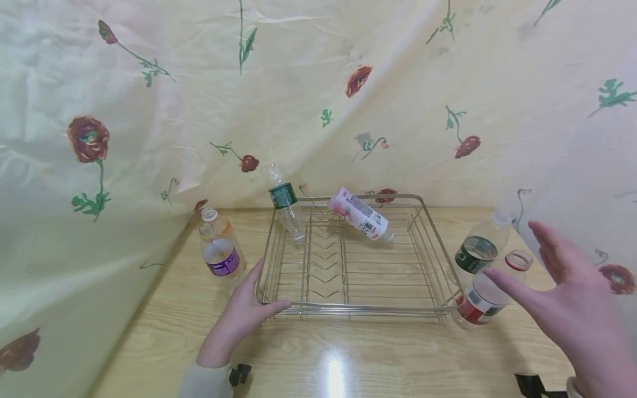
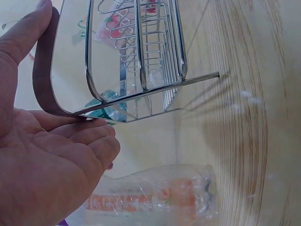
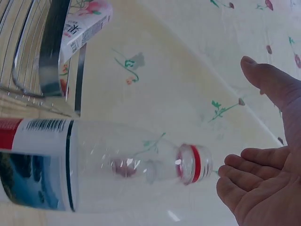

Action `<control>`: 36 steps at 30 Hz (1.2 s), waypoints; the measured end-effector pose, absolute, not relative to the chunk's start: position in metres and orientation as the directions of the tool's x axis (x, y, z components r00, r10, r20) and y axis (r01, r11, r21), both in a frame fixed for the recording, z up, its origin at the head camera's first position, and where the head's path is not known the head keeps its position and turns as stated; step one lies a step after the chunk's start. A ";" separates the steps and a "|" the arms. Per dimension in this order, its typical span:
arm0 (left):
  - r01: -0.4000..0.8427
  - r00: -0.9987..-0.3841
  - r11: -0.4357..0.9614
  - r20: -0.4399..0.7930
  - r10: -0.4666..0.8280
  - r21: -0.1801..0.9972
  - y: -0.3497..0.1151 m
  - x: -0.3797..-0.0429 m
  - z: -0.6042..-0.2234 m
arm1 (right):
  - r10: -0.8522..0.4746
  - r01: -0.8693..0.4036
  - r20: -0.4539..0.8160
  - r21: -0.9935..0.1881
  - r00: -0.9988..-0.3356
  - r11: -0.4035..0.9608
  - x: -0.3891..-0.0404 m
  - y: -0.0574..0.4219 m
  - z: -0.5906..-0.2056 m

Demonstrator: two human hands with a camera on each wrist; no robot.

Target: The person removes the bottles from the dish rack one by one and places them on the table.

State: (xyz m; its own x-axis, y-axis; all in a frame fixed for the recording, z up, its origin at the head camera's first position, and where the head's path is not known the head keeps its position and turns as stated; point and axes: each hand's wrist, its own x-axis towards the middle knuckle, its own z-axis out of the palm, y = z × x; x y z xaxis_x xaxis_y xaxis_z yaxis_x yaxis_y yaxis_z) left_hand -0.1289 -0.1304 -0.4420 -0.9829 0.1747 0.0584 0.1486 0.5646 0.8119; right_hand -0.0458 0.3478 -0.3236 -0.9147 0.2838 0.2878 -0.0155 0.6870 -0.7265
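My left hand (image 1: 245,307) spreads at the front left corner of a metal wire dish rack (image 1: 348,307), thumb along the front rail and fingers at the left side. The left wrist view shows those fingers nearly straight against the rim. My right hand (image 1: 579,309) is in the air, thumb and fingers spread, with nothing in it. Close to it stands a clear plastic bottle with a red neck ring (image 1: 490,293), uncapped in the right wrist view. In the rack lie a green-labelled bottle (image 1: 282,195), at back left, and a pink and white bottle (image 1: 360,214).
Left of the rack stand a purple-labelled bottle (image 1: 223,260) and, behind it, an orange-labelled bottle (image 1: 230,231). A green-labelled bottle (image 1: 476,253) stands at right, behind the red-ringed one. Flowered cloth (image 1: 298,99) hangs behind the wooden table (image 1: 388,359).
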 end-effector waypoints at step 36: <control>0.167 -0.981 0.568 0.077 0.179 0.806 -0.131 -0.129 -0.442 | -0.147 -0.376 0.466 -0.449 -0.872 0.811 -0.103 0.268 -0.304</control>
State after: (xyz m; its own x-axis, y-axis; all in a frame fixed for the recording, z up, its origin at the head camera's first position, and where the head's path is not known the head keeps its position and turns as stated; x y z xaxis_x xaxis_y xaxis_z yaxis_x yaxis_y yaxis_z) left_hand -0.1295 -0.1306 -0.4419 -0.9809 0.1786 0.0773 0.1670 0.5684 0.8056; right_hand -0.1029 0.2682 -0.3045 -0.8724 -0.1470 0.4662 -0.3763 0.8106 -0.4487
